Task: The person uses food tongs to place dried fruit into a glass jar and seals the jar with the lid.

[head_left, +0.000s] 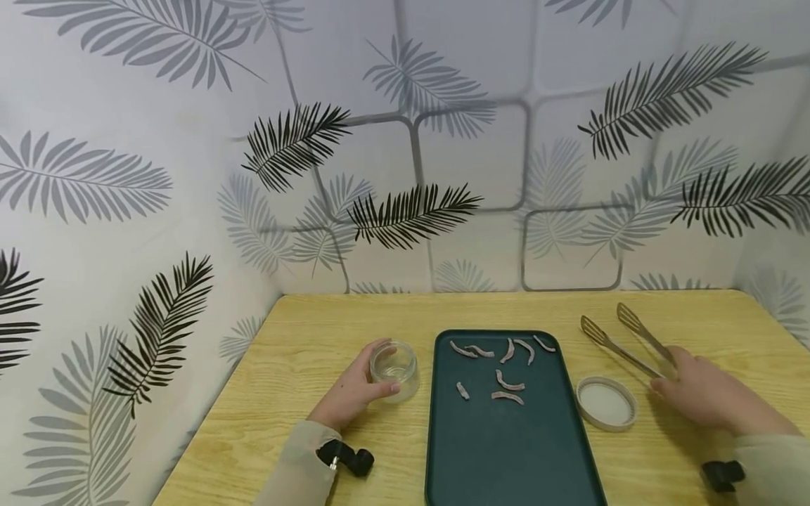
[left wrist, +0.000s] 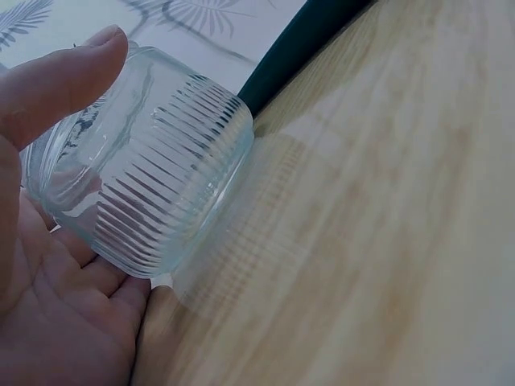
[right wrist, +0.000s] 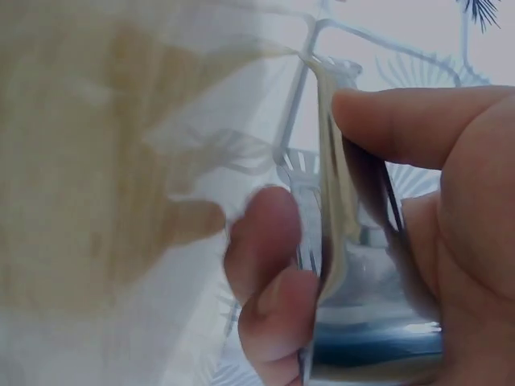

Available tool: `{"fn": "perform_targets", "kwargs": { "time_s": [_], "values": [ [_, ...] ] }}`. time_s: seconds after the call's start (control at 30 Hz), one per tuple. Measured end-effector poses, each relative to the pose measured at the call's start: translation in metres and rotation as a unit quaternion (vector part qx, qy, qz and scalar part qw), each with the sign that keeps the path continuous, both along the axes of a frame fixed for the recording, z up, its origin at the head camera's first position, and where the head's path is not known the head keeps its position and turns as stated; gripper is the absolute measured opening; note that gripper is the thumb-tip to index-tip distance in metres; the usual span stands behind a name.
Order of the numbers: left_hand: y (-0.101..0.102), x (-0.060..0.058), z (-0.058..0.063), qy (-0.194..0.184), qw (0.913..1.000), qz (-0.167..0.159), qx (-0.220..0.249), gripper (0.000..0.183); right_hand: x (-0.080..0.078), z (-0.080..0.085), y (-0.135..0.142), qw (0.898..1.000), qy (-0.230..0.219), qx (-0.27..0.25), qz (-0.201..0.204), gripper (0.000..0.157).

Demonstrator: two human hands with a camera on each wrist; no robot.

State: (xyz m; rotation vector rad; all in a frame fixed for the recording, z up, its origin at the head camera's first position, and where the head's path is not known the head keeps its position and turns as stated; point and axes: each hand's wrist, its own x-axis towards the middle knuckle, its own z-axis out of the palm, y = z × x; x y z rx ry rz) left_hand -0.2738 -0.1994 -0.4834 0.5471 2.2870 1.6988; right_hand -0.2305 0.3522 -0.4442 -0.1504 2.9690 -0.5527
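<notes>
Left of the tray, my left hand (head_left: 354,393) grips a clear glass jar (head_left: 395,365), thumb on the near side and fingers round the far side. The jar has no lid on it, and its ribbed lower wall (left wrist: 177,169) shows in the left wrist view, close to the tabletop. On the other side my right hand (head_left: 709,390) holds metal tongs (head_left: 626,353) by their handle end. Their slotted tips are spread apart and point toward the wall. Several thin, pinkish-brown strips (head_left: 509,398) lie scattered over the far half of the dark green tray (head_left: 506,457).
A round, pale lid (head_left: 606,404) lies against the tray's right edge, between it and my right hand. The wooden table (head_left: 354,316) meets a leaf-patterned wall (head_left: 468,246) at the back and another on the left.
</notes>
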Motion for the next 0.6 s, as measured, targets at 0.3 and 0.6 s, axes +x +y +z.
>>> {"fn": "perform_targets", "kwargs": {
  "time_s": [0.3,0.6],
  "values": [
    [0.000,0.000,0.000,-0.009,1.0000,0.001,0.004,0.085,-0.004,0.016,-0.006,0.999,-0.046,-0.014,-0.001,0.091],
    [0.001,0.000,0.001,-0.004,1.0000,0.002,-0.003,0.087,0.000,0.032,-0.027,0.997,-0.004,-0.046,0.059,0.075]
  ]
}}
